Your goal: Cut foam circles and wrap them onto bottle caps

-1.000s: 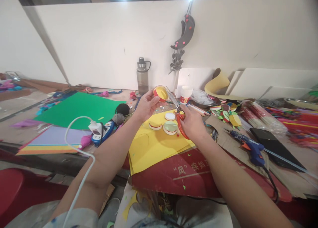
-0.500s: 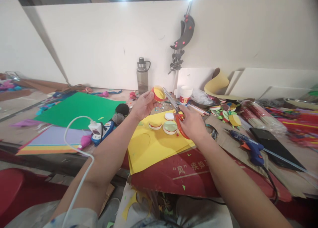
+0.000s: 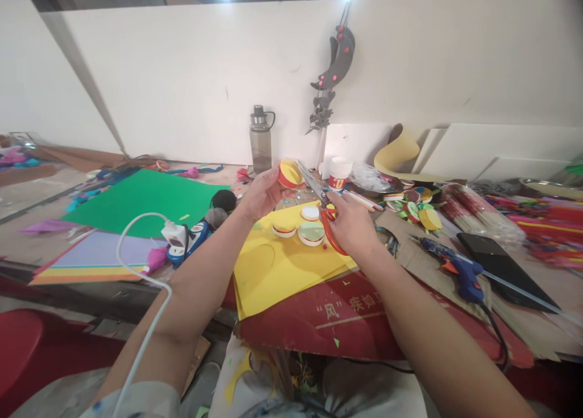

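Pinched in my left hand (image 3: pixel 265 193) is a small round cup piece (image 3: pixel 290 175), red on the outside with a yellow face. My right hand (image 3: pixel 350 220) grips a pair of scissors (image 3: pixel 314 184) by its orange-red handles, and the blades point up and left beside the rim of the piece. Whether the blades touch it I cannot tell. Below lie yellow sheets (image 3: pixel 259 278). On them rest a yellow-topped disc (image 3: pixel 284 228), a pale green-topped disc (image 3: pixel 311 233) and a small white disc (image 3: pixel 310 212).
A bottle (image 3: pixel 261 141) and a paper cup (image 3: pixel 339 174) stand at the back. To the right lie a blue glue gun (image 3: pixel 460 272) with a cord and a black phone (image 3: pixel 501 272). Green sheet (image 3: pixel 150 199), power strip (image 3: pixel 194 245) and white cable (image 3: pixel 136 220) are on the left.
The round piece has turned and tilted slightly in my left hand, its red side showing more. My right hand and the scissors have barely moved.
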